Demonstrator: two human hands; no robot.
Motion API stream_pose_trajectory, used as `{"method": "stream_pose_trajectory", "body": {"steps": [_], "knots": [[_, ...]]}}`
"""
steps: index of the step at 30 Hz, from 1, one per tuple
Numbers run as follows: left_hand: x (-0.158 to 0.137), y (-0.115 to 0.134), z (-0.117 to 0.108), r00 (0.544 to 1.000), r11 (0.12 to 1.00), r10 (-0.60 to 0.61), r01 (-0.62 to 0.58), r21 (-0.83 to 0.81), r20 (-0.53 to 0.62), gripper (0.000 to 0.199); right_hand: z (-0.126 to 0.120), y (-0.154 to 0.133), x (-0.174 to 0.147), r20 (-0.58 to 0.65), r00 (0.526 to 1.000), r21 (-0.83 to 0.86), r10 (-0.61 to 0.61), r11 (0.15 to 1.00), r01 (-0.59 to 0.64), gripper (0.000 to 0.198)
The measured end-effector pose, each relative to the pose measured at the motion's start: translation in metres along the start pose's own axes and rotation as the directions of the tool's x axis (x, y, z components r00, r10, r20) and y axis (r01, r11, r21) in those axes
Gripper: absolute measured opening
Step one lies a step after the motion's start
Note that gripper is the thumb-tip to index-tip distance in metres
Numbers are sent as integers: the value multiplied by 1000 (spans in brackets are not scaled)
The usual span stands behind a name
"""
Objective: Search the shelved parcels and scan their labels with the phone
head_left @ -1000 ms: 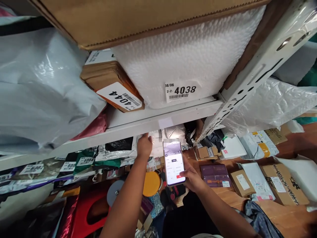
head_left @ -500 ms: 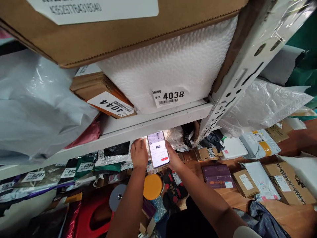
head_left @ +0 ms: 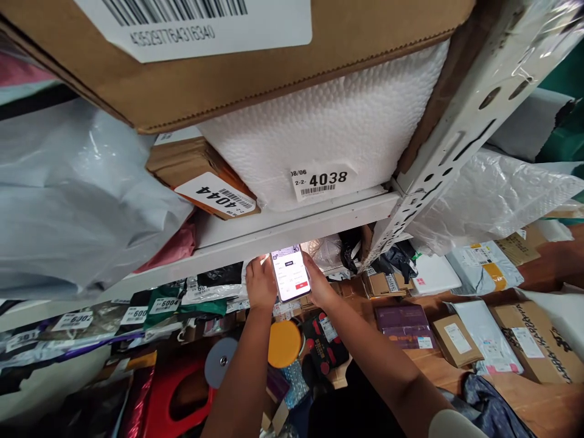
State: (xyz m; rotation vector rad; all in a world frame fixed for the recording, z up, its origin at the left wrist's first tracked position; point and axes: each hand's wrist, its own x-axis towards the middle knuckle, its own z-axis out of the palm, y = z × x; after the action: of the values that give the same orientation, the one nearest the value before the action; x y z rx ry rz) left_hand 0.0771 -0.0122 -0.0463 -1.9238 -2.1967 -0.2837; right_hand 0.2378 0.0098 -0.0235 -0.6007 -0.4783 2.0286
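From afar, through the head camera, I see my right hand (head_left: 322,286) with its fingers wrapped round the right side of the phone (head_left: 290,274). The phone is just under the front edge of the white shelf (head_left: 292,236), and its lit screen faces me. My left hand (head_left: 261,283) is right beside the phone's left side with its fingers bent, but I can't tell if they hold anything. Up on the shelf sits a bumpy white pack (head_left: 319,137) marked 4038, next to a brown pack (head_left: 214,191) marked 4044. A big brown box (head_left: 255,85) is above them. On the right, a purple box (head_left: 404,325) and more boxes lie on the wood floor (head_left: 552,406).
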Motion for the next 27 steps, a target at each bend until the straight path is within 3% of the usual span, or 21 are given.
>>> {"method": "stream_pose_trajectory", "body": {"steps": [14, 21, 24, 27], "knots": [[1, 0, -1, 1000, 1000, 3, -3, -29, 13, 31, -1, 2, 0, 14, 1000, 1, -9, 1000, 9, 51], [4, 9, -11, 992, 987, -114, 119, -107, 49, 28, 3, -15, -20, 60, 997, 21, 38, 999, -39, 47], [4, 10, -12, 990, 985, -132, 136, -103, 40, 30, 4, -28, -38, 129, 989, 24, 68, 997, -72, 60], [3, 7, -9, 998, 998, -50, 52, -27, 41, 35, 3, -39, -53, 205, 976, 19, 69, 997, -74, 72]]}}
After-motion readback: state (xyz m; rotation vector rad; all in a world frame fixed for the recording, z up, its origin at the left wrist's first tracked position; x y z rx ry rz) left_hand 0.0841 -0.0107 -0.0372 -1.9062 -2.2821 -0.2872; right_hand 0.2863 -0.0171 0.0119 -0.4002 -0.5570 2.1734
